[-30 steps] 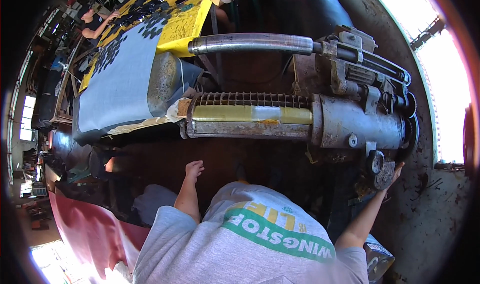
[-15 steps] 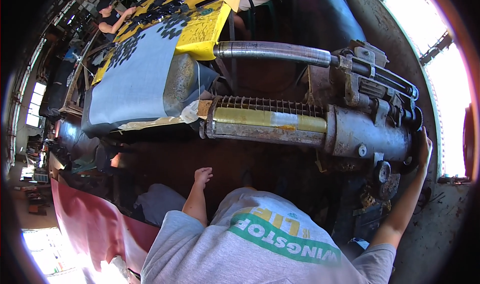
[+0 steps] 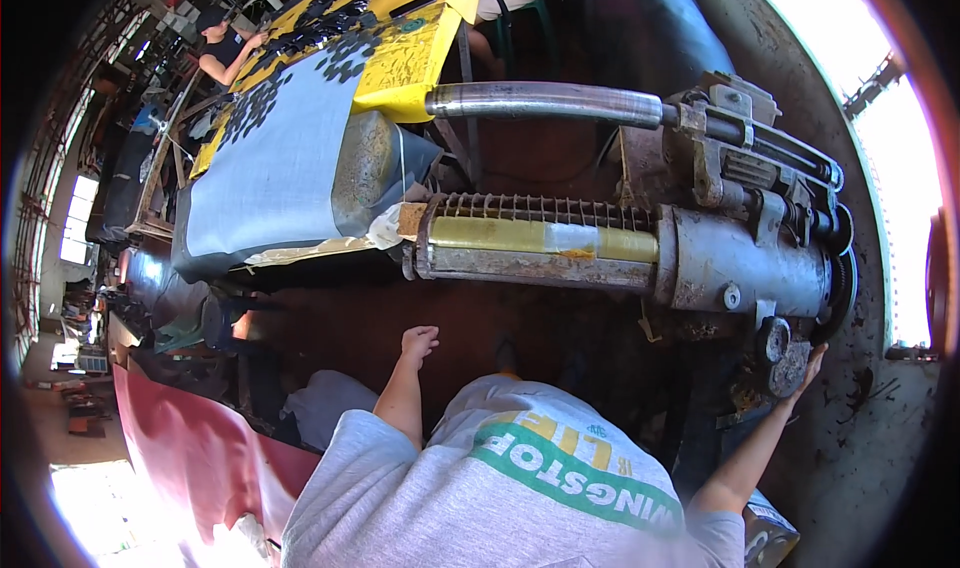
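Knob [image 3: 790, 368] on the machine's [image 3: 740, 268] lower right end: small, round, rusty metal. Right hand [image 3: 808, 366] sits against it, fingers up along its edge; grip itself hidden, can't tell if it's closed. Knob hangs just below the grey cast housing, beside a second round fitting [image 3: 772, 340]. Left hand [image 3: 418, 343] hangs free left of the machine, fingers loosely curled, holding nothing. Machine's long axis runs left-right: yellow-taped roller [image 3: 540, 238] with a rusted toothed bar [image 3: 530, 208] along its top, pointing left away from the housing. Above it, a smooth polished steel tube [image 3: 545, 100], parallel. Left of the roller, a table under grey and yellow sheet [image 3: 270, 168], dark cut pieces scattered on it.
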Action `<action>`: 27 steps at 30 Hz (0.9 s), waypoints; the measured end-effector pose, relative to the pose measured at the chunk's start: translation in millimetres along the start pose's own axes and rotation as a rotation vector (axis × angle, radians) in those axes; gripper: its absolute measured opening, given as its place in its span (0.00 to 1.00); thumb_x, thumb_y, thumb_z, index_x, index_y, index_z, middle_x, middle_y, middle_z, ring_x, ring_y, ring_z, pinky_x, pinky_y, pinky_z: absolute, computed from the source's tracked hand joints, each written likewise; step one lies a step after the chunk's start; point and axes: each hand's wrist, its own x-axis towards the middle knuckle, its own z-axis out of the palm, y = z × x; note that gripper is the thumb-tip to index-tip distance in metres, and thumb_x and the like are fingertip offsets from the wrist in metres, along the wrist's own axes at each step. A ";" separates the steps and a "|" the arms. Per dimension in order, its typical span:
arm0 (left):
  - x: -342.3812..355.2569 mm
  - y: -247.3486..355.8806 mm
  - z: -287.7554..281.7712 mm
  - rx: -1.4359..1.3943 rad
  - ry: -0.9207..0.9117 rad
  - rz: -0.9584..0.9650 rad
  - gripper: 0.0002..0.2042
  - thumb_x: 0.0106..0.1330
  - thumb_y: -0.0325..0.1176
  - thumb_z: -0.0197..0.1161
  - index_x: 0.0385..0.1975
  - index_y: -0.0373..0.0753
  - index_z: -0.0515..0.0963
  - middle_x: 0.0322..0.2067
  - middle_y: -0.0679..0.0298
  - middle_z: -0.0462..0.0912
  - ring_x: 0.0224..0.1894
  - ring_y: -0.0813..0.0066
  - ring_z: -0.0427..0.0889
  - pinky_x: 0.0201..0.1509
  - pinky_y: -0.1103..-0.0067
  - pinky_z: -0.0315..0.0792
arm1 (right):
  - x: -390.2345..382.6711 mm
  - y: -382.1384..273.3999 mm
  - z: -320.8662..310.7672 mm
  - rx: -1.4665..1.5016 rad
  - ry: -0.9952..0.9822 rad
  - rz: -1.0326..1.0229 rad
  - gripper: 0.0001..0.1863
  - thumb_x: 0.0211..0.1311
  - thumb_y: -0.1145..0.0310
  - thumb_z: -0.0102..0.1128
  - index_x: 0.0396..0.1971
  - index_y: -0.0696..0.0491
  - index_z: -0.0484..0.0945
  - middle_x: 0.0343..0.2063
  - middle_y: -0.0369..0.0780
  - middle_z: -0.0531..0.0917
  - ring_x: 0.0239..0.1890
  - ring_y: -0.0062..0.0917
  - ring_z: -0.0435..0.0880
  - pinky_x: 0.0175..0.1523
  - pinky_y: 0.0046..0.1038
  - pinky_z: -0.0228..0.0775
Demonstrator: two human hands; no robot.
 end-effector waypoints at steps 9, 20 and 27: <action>5.2 -27.4 -12.2 -0.078 0.029 -0.022 0.10 0.62 0.39 0.63 0.40 0.44 0.80 0.34 0.69 0.82 0.34 0.79 0.82 0.35 0.80 0.69 | 89.8 -170.9 25.4 0.058 -0.151 -0.150 0.29 0.69 0.45 0.39 0.38 0.58 0.78 0.25 0.31 0.76 0.25 0.13 0.68 0.31 0.18 0.60; -5.4 -27.7 -14.4 0.026 0.030 -0.054 0.11 0.61 0.39 0.64 0.40 0.43 0.80 0.34 0.69 0.82 0.32 0.79 0.81 0.35 0.80 0.70 | 69.0 -218.4 59.5 0.139 -0.134 0.066 0.22 0.69 0.57 0.47 0.19 0.56 0.75 0.15 0.26 0.61 0.19 0.10 0.53 0.23 0.22 0.41; -3.4 6.8 7.0 0.076 -0.057 -0.030 0.12 0.63 0.39 0.61 0.43 0.44 0.78 0.38 0.69 0.81 0.38 0.76 0.81 0.42 0.76 0.71 | 29.3 -53.2 7.6 0.091 0.076 -0.132 0.30 0.69 0.49 0.44 0.48 0.67 0.72 0.44 0.43 0.77 0.41 0.24 0.75 0.52 0.31 0.67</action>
